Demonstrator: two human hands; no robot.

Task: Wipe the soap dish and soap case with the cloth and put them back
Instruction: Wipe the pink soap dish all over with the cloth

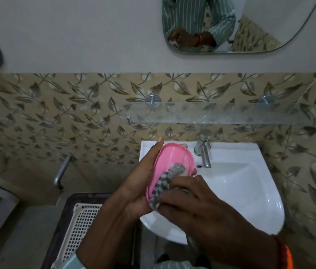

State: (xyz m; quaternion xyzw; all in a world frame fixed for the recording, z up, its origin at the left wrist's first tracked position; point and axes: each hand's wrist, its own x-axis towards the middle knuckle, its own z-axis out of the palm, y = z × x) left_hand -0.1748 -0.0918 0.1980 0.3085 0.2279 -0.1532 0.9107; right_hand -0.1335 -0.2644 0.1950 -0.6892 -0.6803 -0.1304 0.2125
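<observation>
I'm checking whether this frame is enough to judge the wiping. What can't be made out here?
Head view only:
- Pink oval plastic soap holder: dish or case unclear; left hand covers its underside.
- Grey checked cloth: mostly hidden under the right hand.
- The second soap item: not in view.
- White basin: near rim hidden behind both hands.

The soap case sits in the left hand, above the sink; the cloth lies in it under the right hand. The tap stands behind; a basket lies left.

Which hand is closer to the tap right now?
Right, narrowly. The right hand presses the cloth into the pink soap dish, just below and left of the tap. The left hand holds the dish's far side, further left.
</observation>
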